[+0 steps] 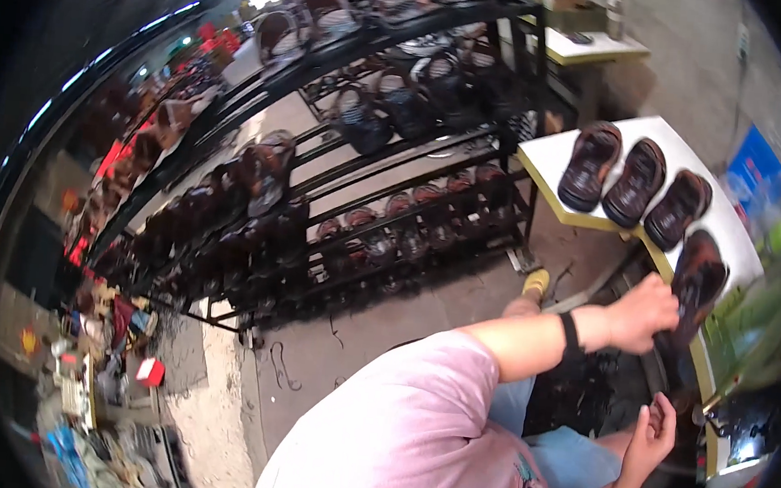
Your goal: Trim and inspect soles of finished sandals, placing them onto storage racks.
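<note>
— What did your left hand have?

— My left hand (646, 315) was stretched out to the white-topped table (726, 229), and I had its fingers curled in around the near end of a dark brown shoe (702, 273). The fingertips were partly hidden, so I cannot tell how tight the hold was

— Where was that shoe, then?

— Last in a slanting row, nearest to me. Part of it lay over the white top, and the end by my fingers reached out past the yellow edge

— What was next to it?

— Three more glossy brown ones, side by side: a third shoe (677, 210) just beside it, then a second shoe (636, 183), then a first shoe (589, 166) closest to the far corner

— And your right hand?

— My right hand (648, 443) was lower down, near my lap, half open with the fingers loosely bent, and it was empty. I wore a black band (570, 334) on my left wrist

— What stood around you?

— A black rack (539, 72) to the left of the table, its tiers full of dark footwear (364, 118), and a blue bag (757, 167) over by the wall
</note>
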A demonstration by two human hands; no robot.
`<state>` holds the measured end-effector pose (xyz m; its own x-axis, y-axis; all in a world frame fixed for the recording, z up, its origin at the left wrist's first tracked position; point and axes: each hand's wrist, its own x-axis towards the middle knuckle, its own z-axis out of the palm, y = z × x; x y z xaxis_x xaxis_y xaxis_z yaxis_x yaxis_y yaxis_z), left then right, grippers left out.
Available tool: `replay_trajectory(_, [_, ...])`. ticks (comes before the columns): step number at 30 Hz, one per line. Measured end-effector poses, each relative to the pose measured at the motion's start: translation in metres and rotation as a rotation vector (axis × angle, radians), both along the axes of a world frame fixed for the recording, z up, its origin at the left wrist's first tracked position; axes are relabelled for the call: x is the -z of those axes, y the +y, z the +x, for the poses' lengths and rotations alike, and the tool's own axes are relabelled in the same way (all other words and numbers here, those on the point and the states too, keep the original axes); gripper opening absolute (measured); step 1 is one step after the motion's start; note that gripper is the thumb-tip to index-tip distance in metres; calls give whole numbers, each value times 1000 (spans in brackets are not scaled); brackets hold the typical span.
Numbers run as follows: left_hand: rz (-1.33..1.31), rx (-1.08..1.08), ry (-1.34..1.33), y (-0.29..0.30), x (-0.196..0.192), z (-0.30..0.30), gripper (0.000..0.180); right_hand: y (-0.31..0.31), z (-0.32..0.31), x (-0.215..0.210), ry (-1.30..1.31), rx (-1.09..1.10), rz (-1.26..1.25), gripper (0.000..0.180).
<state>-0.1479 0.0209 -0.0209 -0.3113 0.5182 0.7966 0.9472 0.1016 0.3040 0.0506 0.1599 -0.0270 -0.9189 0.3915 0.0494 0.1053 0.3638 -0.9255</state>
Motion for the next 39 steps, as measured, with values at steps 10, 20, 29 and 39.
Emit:
replay_trajectory(10, [276,467,-620,-64,-69,108,38,-14,-1,26,447,-70,170,77])
replay_trajectory(20, [13,753,-1087,-31,-49,161,36,37,71,-41,250,-183,132,74])
replay_trajectory(29, [292,727,-1341,37,-27,180,32,-29,117,-75,755,-36,318,34])
replay_trajectory(39, [487,676,-1528,44,-43,191,29,-18,136,-30,792,234,-949,59])
